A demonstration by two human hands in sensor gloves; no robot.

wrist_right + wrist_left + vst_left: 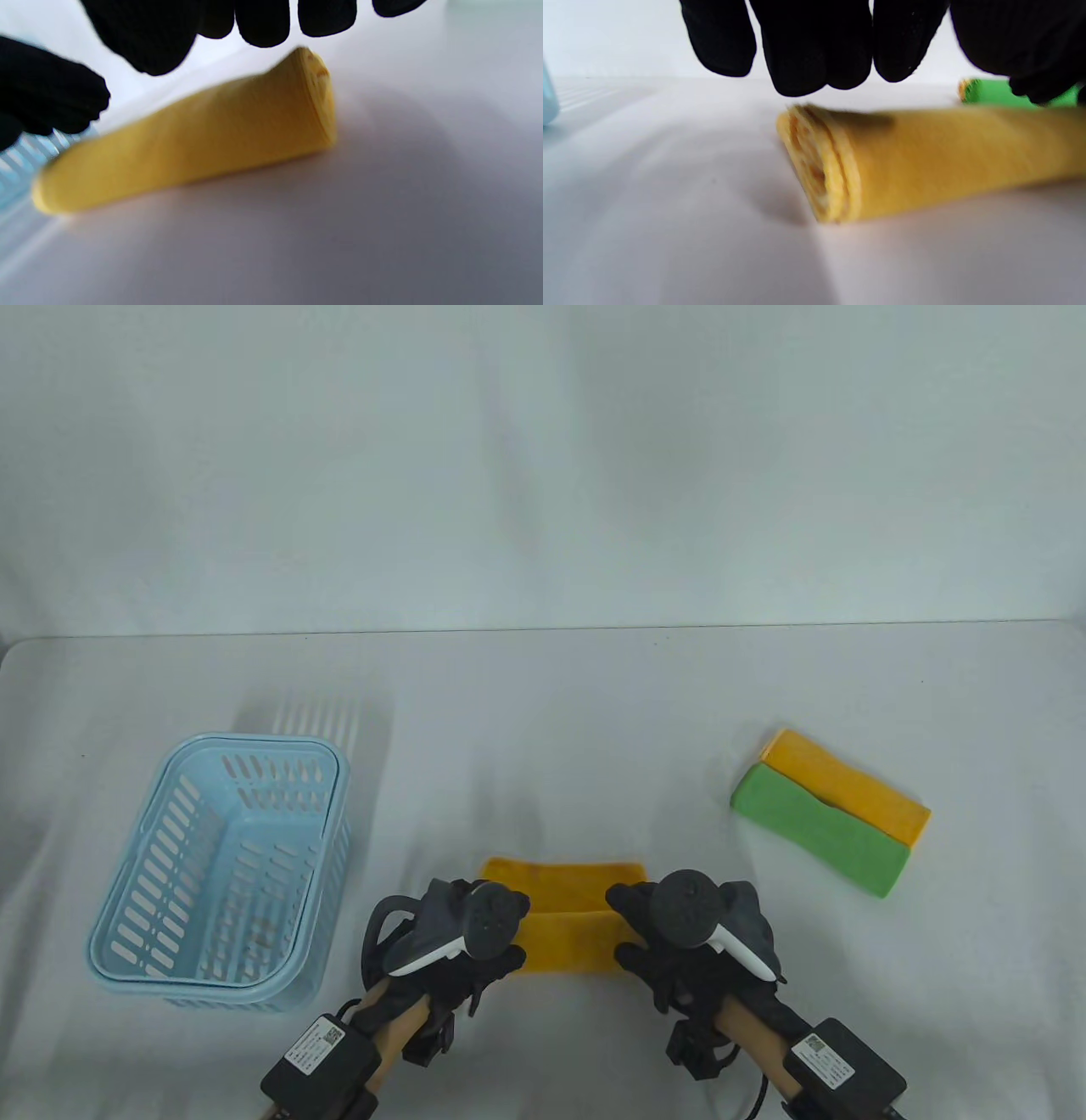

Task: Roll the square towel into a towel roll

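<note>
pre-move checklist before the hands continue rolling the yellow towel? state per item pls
1. Roll formed at both ends: ok, spiral layers show on the yellow towel in both wrist views.
2. Flat tail left to roll: ok, a strip lies beyond the roll in the table view.
3. Left hand on the towel: cannot tell, fingertips appear just above it.
4. Right hand on the towel: cannot tell, its fingers appear above the roll.
5. Path beyond the roll: ok, green towel and blue basket sit off to the sides.

A white table [543, 704] meets a plain white wall [543, 458] under soft, even light.
</note>
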